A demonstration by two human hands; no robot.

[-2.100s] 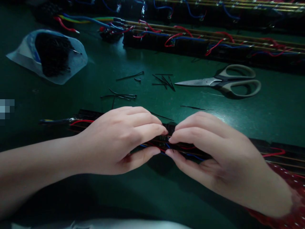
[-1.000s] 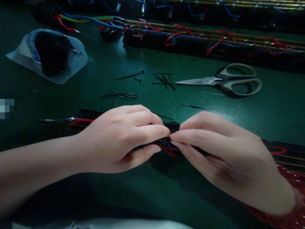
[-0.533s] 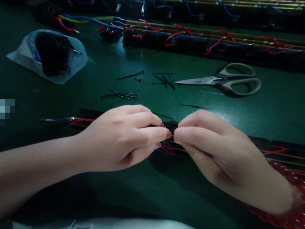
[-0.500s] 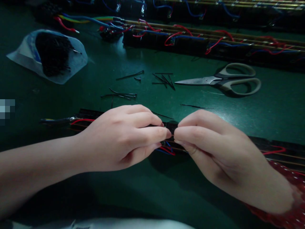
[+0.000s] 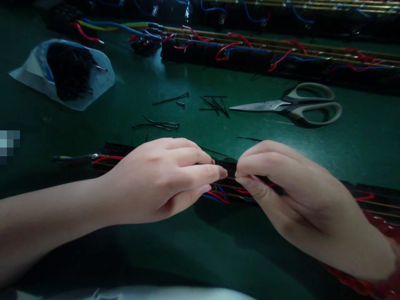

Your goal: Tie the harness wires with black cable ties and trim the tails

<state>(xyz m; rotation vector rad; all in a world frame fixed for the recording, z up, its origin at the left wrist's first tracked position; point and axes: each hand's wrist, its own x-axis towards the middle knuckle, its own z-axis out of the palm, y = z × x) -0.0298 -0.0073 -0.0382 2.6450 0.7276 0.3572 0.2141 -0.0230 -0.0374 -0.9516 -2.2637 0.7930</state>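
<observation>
A long black strip (image 5: 381, 199) with copper-coloured rails and red and blue wires lies across the green table below me. My left hand (image 5: 165, 179) rests over it, its fingers closed about the strip and its wires near the middle. Just to the right, my right hand (image 5: 287, 187) is pinched, thumb against forefinger, above the same strip. Whatever sits between those fingertips is too small and dark to make out. Several loose black cable ties (image 5: 161, 124) lie beyond my left hand.
Scissors (image 5: 281, 104) lie on the table beyond my right hand. Short black cut-off pieces (image 5: 215, 106) are near their tips. A clear bag (image 5: 103, 81) full of black cable ties sits at the left. Another wired strip (image 5: 193, 50) crosses the back, with more behind it.
My right hand has shifted slightly to the right, still pinched, widening the gap between the two hands. More red wire shows beneath it. My left hand has stayed almost in place.
</observation>
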